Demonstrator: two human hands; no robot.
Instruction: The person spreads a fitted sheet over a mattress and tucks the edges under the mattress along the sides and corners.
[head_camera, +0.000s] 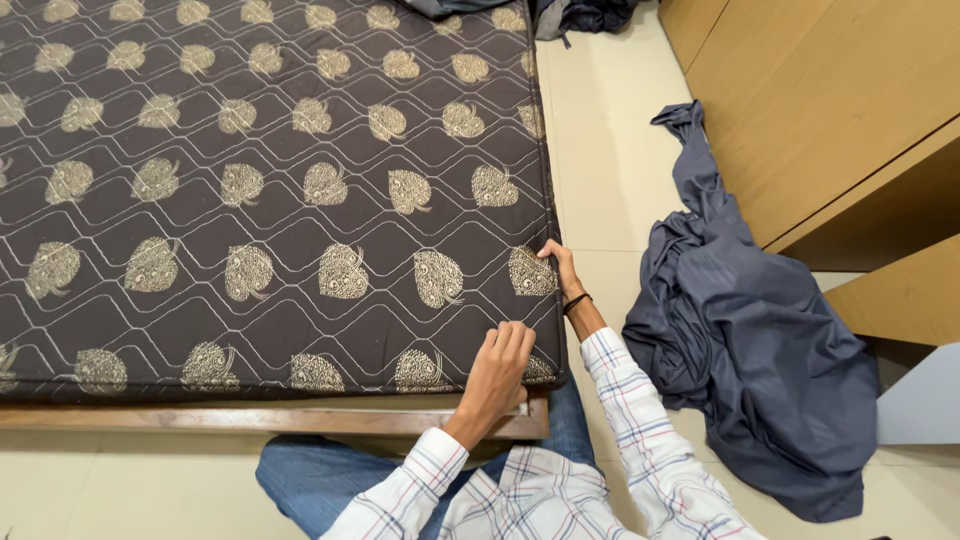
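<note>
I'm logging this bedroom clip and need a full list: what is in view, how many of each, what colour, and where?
mattress: one, dark brown with gold leaf pattern, on the bed frame, filling the left.
bed frame: one, wooden, edge showing under the mattress.
sheet: one, grey-blue, crumpled on the floor at right.
cabinet: one, light wood, top right.
clothes: a dark heap, count unclear, top edge.
floor: cream tiles.
wristband: one, black, right wrist.
left hand: on the mattress corner.
right hand: on the mattress's right edge.
</note>
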